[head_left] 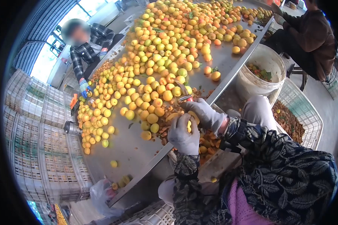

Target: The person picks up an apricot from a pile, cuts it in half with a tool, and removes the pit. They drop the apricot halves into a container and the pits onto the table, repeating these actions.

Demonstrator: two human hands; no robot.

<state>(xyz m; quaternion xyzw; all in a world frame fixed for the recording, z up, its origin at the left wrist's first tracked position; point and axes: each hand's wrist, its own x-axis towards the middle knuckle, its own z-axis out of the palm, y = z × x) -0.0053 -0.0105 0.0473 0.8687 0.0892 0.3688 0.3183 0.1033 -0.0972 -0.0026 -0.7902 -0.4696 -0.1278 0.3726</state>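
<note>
In grey-white gloves, both my hands meet over the near edge of the metal table. My left hand (pixel 184 134) is closed around a cut apricot (pixel 189 126), its yellow flesh showing between the fingers. My right hand (pixel 205 113) grips a knife (pixel 185 98) with a red handle, its curved blade pointing up and away from me. Against the right fingers lies another orange piece of fruit, partly hidden. Whole apricots (pixel 153 118) are heaped just beyond my hands. Below them, opened apricot halves (pixel 209 142) fill a container by the table edge.
A white bucket (pixel 256 84) with fruit and leaves stands right of the table (pixel 135 150). Behind it, a crate (pixel 312 122) holds brown pits. Stacked crates (pixel 30 138) line the left. One person (pixel 87 52) works across the table, another (pixel 311 37) at far right.
</note>
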